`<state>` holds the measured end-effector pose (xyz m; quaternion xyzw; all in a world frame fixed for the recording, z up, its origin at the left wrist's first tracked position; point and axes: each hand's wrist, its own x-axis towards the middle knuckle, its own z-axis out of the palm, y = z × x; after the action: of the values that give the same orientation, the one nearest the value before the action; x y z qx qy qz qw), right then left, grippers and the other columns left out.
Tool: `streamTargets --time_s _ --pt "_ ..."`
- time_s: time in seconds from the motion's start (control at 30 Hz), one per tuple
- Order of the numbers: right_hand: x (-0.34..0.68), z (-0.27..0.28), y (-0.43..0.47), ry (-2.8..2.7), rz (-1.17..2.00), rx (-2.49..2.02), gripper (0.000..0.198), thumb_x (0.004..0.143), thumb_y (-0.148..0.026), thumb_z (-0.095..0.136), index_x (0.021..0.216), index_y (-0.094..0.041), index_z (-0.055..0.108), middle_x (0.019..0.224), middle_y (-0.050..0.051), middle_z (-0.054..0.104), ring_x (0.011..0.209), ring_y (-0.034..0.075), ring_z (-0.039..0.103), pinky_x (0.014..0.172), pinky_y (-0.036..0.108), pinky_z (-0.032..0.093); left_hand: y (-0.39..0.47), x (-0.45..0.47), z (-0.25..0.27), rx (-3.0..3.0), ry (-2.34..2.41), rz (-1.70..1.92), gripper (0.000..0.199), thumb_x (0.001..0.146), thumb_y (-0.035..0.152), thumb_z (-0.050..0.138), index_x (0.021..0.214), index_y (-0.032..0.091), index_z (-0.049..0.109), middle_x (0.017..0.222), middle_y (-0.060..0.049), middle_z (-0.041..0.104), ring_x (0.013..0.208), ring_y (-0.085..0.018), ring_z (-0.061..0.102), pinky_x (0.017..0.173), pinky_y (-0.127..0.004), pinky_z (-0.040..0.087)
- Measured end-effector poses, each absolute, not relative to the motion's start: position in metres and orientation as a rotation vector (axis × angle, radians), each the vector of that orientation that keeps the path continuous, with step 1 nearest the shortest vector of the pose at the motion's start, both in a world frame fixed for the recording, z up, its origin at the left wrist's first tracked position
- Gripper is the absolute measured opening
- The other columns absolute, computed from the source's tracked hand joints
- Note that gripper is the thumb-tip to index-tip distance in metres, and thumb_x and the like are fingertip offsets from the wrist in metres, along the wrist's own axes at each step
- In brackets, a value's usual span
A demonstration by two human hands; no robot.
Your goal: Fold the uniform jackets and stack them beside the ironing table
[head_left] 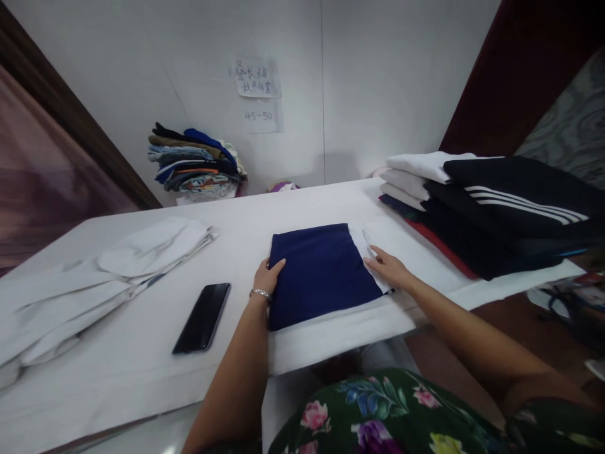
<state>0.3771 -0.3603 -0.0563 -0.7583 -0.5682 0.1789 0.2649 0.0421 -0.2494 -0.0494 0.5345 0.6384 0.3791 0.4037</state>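
A navy garment with a white section (321, 271) lies folded into a near-square on the table's front part. My left hand (267, 276) grips its left edge, thumb on top and the other fingers mostly hidden beneath. At the opposite side my right hand (388, 268) holds the white edge, with thumb and forefinger on the cloth. Left of my left wrist, a black phone (202, 318) lies flat on the table.
A white garment (142, 252) is spread at the table's left. Folded clothes form a stack (472, 208) at the right, topped by a black striped piece. Another pile of clothes (193, 161) sits beyond the back edge, against the wall with paper notes (258, 79).
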Motion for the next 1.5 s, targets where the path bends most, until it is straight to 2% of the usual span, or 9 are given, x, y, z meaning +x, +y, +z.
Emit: streamTargets --time_s 0.2,0.37,0.53,0.8,0.87,0.97,1.13,1.3,1.5 --pt "0.368 -0.054 -0.361 -1.613 0.371 -2.058 0.057 0.083 -0.053 0.051 0.133 -0.024 0.051 0.075 0.003 0.067 0.072 0.022 0.062 0.067 0.031 0.046 -0.254 0.042 -0.046 1.346 1.591 0.966 0.051 0.074 0.038 0.071 0.117 0.014 0.059 0.112 -0.011 0.067 0.102 -0.023 0.063 0.09 -0.033 0.048" --pt "0.375 -0.062 -0.363 -1.563 0.309 -1.98 0.047 0.083 -0.046 0.053 0.122 -0.022 0.06 0.099 0.006 0.07 0.089 0.023 0.064 0.078 0.032 0.048 -0.252 0.04 -0.049 1.334 1.577 0.939 0.058 0.078 0.043 0.067 0.125 0.011 0.054 0.117 -0.014 0.064 0.105 -0.023 0.062 0.094 -0.033 0.046" --pt "0.382 -0.063 -0.364 -1.619 0.192 -1.931 0.043 0.084 -0.047 0.051 0.119 -0.025 0.062 0.119 0.005 0.064 0.103 0.025 0.061 0.09 0.037 0.046 -0.249 0.038 -0.053 1.336 1.615 0.939 0.049 0.081 0.046 0.061 0.117 0.014 0.06 0.11 -0.012 0.067 0.105 -0.024 0.062 0.093 -0.033 0.046" --pt "0.387 -0.055 -0.364 -1.814 0.197 -2.137 0.045 0.089 -0.046 0.043 0.125 -0.023 0.058 0.11 0.009 0.067 0.102 0.026 0.062 0.084 0.036 0.048 -0.251 0.043 -0.056 1.245 1.545 0.959 0.056 0.077 0.039 0.069 0.124 0.013 0.054 0.099 -0.011 0.07 0.086 -0.02 0.067 0.079 -0.03 0.052" --pt "0.379 -0.044 -0.362 -1.916 0.01 -2.161 0.043 0.089 -0.041 0.043 0.124 -0.021 0.058 0.118 0.012 0.062 0.108 0.029 0.058 0.087 0.04 0.045 -0.251 0.044 -0.057 1.238 1.533 0.976 0.056 0.075 0.038 0.07 0.123 0.014 0.054 0.099 -0.01 0.069 0.085 -0.02 0.067 0.078 -0.031 0.053" --pt "0.349 -0.025 -0.354 -2.029 -0.246 -1.948 0.045 0.09 -0.036 0.042 0.129 -0.017 0.053 0.139 0.016 0.045 0.127 0.031 0.041 0.1 0.046 0.035 -0.249 0.044 -0.059 1.235 1.523 0.99 0.057 0.073 0.037 0.073 0.122 0.014 0.055 0.099 -0.01 0.069 0.083 -0.02 0.067 0.078 -0.031 0.052" --pt "0.291 -0.012 -0.322 -2.14 -0.211 -1.71 0.057 0.092 -0.049 0.034 0.141 -0.019 0.037 0.152 0.01 0.025 0.14 0.025 0.017 0.111 0.048 0.016 -0.247 0.042 -0.063 1.233 1.528 1.004 0.06 0.072 0.036 0.074 0.124 0.013 0.053 0.098 -0.011 0.069 0.083 -0.02 0.067 0.077 -0.031 0.053" --pt "0.29 -0.046 -0.293 -2.254 0.078 -1.975 0.071 0.089 -0.063 0.023 0.141 -0.016 0.039 0.148 0.012 0.033 0.139 0.028 0.021 0.111 0.051 0.015 -0.246 0.042 -0.067 1.259 1.528 1.012 0.059 0.071 0.032 0.075 0.123 0.013 0.053 0.097 -0.011 0.069 0.084 -0.02 0.067 0.079 -0.032 0.052" --pt "0.295 -0.053 -0.285 -2.263 0.16 -1.994 0.077 0.088 -0.068 0.019 0.141 -0.016 0.038 0.148 0.014 0.033 0.139 0.029 0.021 0.11 0.051 0.016 -0.244 0.045 -0.069 1.259 1.483 1.032 0.056 0.071 0.028 0.075 0.121 0.014 0.054 0.105 -0.011 0.068 0.09 -0.021 0.066 0.083 -0.033 0.052"
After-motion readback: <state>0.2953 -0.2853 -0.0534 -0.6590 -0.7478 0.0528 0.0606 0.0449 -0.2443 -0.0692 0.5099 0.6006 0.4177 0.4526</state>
